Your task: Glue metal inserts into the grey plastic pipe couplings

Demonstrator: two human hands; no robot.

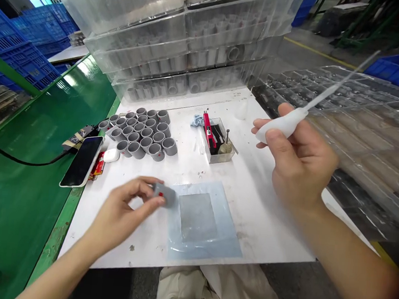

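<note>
My left hand point(123, 212) grips a short grey plastic pipe fitting point(164, 195) with a red mark, between thumb and fingertips, just above the edge of a clear bluish plastic sheet point(199, 247). A grey pad point(197, 217) lies on that sheet. My right hand point(297, 163) is raised and holds a white squeeze bottle point(283, 122) with a long thin nozzle pointing up and right. Several grey pipe fittings point(141, 134) stand grouped on the white work board point(250, 207), beyond my left hand. A small clear box point(219, 153) holds a red-and-black tool point(210, 131).
Stacked clear bins of grey fittings point(182, 43) stand behind the board. A phone point(81, 161) and a white earbud case point(111, 155) lie at its left edge, on the green bench point(20, 214). A clear tray of parts point(358, 128) sits right. Blue crates point(29, 42) stand far left.
</note>
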